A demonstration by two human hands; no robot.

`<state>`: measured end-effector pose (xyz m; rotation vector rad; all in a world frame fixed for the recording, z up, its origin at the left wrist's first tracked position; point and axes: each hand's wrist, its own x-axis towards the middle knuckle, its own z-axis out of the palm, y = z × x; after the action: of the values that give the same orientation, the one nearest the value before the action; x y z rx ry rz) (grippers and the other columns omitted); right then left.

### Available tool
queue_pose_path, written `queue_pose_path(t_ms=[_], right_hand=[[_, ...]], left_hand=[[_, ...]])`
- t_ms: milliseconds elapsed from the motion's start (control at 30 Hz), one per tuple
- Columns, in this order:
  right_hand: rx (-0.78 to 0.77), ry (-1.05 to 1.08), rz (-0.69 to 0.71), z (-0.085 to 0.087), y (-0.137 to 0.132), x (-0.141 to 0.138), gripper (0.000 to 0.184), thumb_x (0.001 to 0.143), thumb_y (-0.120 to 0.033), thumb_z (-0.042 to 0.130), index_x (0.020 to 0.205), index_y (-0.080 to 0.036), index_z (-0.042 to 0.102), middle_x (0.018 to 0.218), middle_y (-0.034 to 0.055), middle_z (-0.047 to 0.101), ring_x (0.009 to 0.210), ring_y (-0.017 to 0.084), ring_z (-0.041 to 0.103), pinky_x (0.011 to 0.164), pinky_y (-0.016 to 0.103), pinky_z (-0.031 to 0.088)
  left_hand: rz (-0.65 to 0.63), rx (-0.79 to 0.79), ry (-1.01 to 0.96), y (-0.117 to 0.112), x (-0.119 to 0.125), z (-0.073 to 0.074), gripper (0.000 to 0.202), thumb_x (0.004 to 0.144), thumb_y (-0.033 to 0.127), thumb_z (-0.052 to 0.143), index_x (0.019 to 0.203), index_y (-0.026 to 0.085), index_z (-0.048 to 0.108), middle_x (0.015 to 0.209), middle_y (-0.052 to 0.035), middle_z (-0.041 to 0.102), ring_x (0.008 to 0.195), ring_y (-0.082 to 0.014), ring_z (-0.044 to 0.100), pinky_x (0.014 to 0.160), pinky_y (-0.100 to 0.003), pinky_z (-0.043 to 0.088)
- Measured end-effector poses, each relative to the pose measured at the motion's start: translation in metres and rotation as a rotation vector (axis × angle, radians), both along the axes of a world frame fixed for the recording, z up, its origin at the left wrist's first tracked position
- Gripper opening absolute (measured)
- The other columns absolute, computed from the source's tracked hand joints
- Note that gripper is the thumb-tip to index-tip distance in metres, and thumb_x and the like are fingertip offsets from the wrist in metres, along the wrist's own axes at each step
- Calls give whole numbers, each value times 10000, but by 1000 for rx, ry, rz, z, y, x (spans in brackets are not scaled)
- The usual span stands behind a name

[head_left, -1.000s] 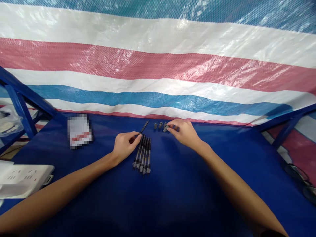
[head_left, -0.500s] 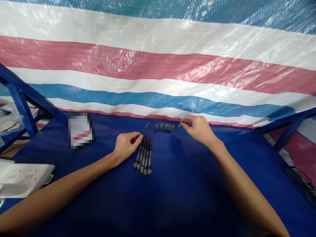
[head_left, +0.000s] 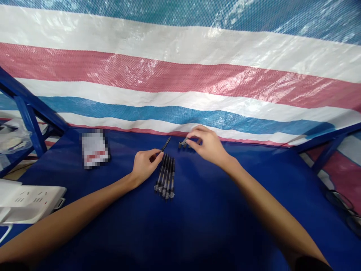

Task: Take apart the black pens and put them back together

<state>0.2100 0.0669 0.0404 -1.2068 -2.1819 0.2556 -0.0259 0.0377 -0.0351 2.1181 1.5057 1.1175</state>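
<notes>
My left hand (head_left: pixel 145 167) is closed in a pinch round a slim dark pen (head_left: pixel 166 143), whose tip points up and away from me. Just below its fingertips lie several black pens (head_left: pixel 166 175) side by side, with clear pieces at their near ends. My right hand (head_left: pixel 207 145) is over a row of small grey hollow cylinders, thumb and fingers closed on a small grey cylinder (head_left: pixel 185 140). One cylinder (head_left: pixel 179 145) stands at the left end of the row; the hand partly covers the others.
On the left of the blue table (head_left: pixel 197 226) stand a blurred white-and-red box (head_left: pixel 95 146) and a white power strip (head_left: pixel 36 201). A striped tarp (head_left: pixel 180 75) hangs behind the table, with blue frame bars (head_left: pixel 32 120) at the sides. A black cable (head_left: pixel 340 199) shows at far right.
My right hand has moved left from beyond the right end of the row to above the cylinders, with the small grey cylinder. My left hand keeps the pen in nearly the same place.
</notes>
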Motion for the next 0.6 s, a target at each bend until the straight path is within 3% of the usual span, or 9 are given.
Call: queue_pose_path(t_ms=[133,333,500,600], right_hand=[[-1,-170,96,-16,22,-26,100,819,-144,597,831,-165,693,1026,98,586,1027,228,536,941,366,422],[-63,-286,111,-36,38,-37,90,806,-150,629,829,-132,714,1100,137,570,1085,253,504,990,404,387],[-69,-257,100,-33,34,-34,136,778,-126,633,897,-140,697,1108,128,584,1079,258,513,991,434,389],[-21,-40,75,-25,20,-30,187,782,-104,593,947,-146,672,1056,108,619,1039,235,544,959,399,420]], left_hand=[[16,-63,-44,0,-1,3,295,863,372,530,798,145,706,531,24,571,483,-95,500,518,-219,359],[17,-82,-55,2,-1,3,302,862,378,528,794,141,703,543,19,575,495,-98,498,536,-225,358],[16,-91,-53,4,-2,4,299,864,376,527,785,146,701,535,22,570,490,-100,501,523,-223,357],[7,-63,-43,3,-2,3,292,871,369,525,785,150,699,529,26,572,481,-96,505,512,-218,363]])
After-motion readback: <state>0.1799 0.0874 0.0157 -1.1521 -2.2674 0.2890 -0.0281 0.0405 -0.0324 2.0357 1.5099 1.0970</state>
